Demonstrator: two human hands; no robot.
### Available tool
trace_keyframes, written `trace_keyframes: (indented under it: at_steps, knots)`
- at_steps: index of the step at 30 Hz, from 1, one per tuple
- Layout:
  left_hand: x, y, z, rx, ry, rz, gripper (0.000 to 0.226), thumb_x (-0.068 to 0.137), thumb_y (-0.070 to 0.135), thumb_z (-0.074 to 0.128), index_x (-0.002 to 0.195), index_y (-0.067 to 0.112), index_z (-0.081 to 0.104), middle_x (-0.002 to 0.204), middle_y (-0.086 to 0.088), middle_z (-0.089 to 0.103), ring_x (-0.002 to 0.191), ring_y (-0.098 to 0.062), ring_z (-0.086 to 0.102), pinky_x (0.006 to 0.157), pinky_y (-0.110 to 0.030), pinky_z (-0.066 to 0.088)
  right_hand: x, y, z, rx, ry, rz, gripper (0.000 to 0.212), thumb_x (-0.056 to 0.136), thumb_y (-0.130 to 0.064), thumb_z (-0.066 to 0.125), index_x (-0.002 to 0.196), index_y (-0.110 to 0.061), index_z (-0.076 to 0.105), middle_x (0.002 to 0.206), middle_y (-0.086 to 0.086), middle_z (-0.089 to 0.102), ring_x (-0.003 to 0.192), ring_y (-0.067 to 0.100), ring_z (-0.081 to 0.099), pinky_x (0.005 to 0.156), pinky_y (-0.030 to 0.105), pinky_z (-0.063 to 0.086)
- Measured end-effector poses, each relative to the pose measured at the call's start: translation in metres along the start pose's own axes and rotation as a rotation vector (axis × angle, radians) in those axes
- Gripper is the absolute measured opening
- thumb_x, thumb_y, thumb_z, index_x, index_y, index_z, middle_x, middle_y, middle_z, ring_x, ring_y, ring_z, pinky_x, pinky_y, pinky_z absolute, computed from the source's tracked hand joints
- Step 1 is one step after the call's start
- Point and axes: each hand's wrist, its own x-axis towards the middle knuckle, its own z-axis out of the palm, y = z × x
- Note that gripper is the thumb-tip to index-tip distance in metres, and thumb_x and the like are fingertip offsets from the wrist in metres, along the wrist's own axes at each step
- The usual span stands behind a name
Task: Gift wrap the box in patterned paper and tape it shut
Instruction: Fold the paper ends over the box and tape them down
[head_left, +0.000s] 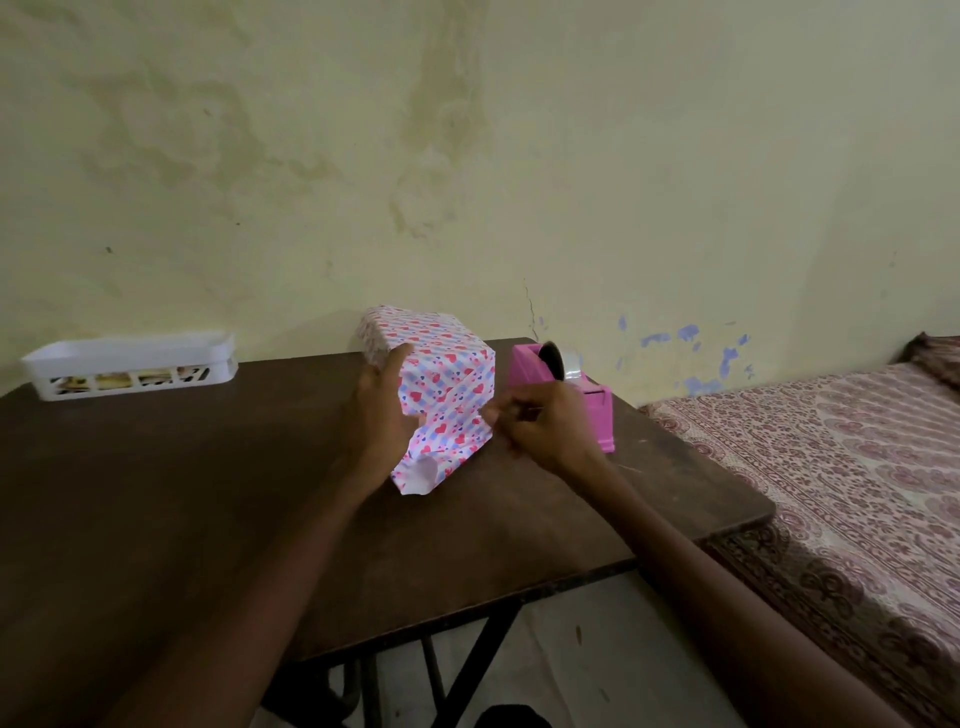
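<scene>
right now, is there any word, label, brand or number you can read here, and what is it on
none readable
white wrapping paper with pink and blue hearts on the box: pattern only, no words
pink plastic tape dispenser: no label showing
white slotted plastic tray: contents too small and blurred to read

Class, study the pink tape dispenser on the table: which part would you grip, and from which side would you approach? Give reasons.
Probably pinch the pink tape dispenser across its flat long sides near the roll, coming from above: the wrapped box stands close beside it, and the cutter end, pointing toward the person, is best avoided.
</scene>
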Motion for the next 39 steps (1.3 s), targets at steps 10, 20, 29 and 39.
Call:
trace_keyframes:
  at_steps: [10, 20, 29, 39]
  knots:
    - [0.002, -0.004, 0.0, 0.0, 0.011, 0.02, 0.083, 0.081, 0.026, 0.076, 0.148, 0.029, 0.028, 0.151, -0.011, 0.034, 0.134, -0.029, 0.039, 0.104, -0.038, 0.04, 0.036, 0.023, 0.058, 0.041, 0.101, -0.094, 0.016, 0.088, -0.017, 0.071, 0.103, -0.015, 0.077, 0.099, -0.002, 0.076, 0.08, -0.006, 0.067, 0.072, 0.013, 0.054]
    - [0.005, -0.012, 0.004, -0.01, 0.026, 0.036, 0.084, 0.078, 0.025, 0.078, 0.146, 0.032, 0.029, 0.147, -0.011, 0.04, 0.13, -0.029, 0.044, 0.098, -0.037, 0.045, 0.038, 0.029, 0.067, 0.06, 0.088, -0.097, 0.016, 0.087, -0.018, 0.073, 0.103, -0.018, 0.076, 0.103, -0.007, 0.074, 0.09, -0.003, 0.068, 0.079, 0.019, 0.057]
    - [0.004, -0.01, 0.003, -0.005, 0.025, 0.038, 0.083, 0.08, 0.023, 0.077, 0.147, 0.031, 0.028, 0.146, -0.011, 0.04, 0.129, -0.029, 0.045, 0.097, -0.034, 0.046, 0.035, 0.024, 0.068, 0.063, 0.082, -0.147, 0.036, 0.082, -0.01, 0.078, 0.114, -0.022, 0.069, 0.096, -0.013, 0.071, 0.081, -0.001, 0.068, 0.074, 0.018, 0.058]
    - [0.005, -0.011, 0.005, 0.015, 0.023, 0.017, 0.083, 0.08, 0.027, 0.076, 0.147, 0.032, 0.027, 0.149, -0.01, 0.037, 0.132, -0.028, 0.043, 0.099, -0.036, 0.045, 0.04, 0.03, 0.068, 0.085, 0.128, -0.05, 0.035, 0.078, -0.016, 0.082, 0.097, -0.024, 0.053, 0.089, -0.012, 0.067, 0.089, 0.002, 0.066, 0.078, 0.025, 0.057]
